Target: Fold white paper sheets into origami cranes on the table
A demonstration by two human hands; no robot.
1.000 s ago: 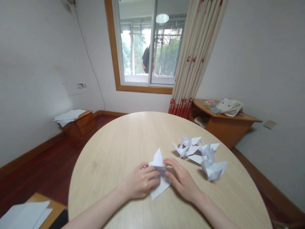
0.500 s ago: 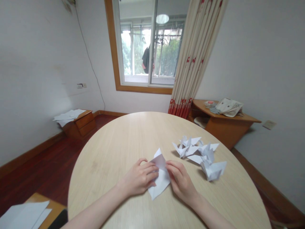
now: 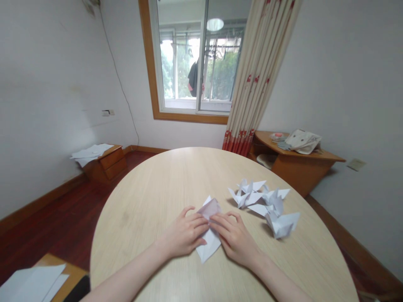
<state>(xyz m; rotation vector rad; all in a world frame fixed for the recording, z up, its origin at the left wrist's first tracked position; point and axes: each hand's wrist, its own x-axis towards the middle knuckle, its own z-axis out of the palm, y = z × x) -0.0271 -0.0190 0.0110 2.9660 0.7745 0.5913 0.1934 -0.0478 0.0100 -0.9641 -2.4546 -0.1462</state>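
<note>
A partly folded white paper [image 3: 208, 243] lies on the round light-wood table [image 3: 157, 197] right in front of me. My left hand [image 3: 185, 235] rests on its left side with curled fingers pressing the paper down. My right hand [image 3: 234, 239] covers its right side, fingertips pinching a flap near the paper's upper tip [image 3: 210, 205]. Both hands meet over the middle of the sheet.
Several finished white paper cranes [image 3: 267, 205] lie in a cluster to the right of my hands. Loose sheets [image 3: 31, 283] sit on a stool at the lower left. More paper lies on a low wooden cabinet [image 3: 103, 161] by the left wall; a corner desk [image 3: 299, 163] stands at the right.
The upright flap of the paper has been folded down and flattened. My right hand has slid left onto the sheet, closer to my left hand.
</note>
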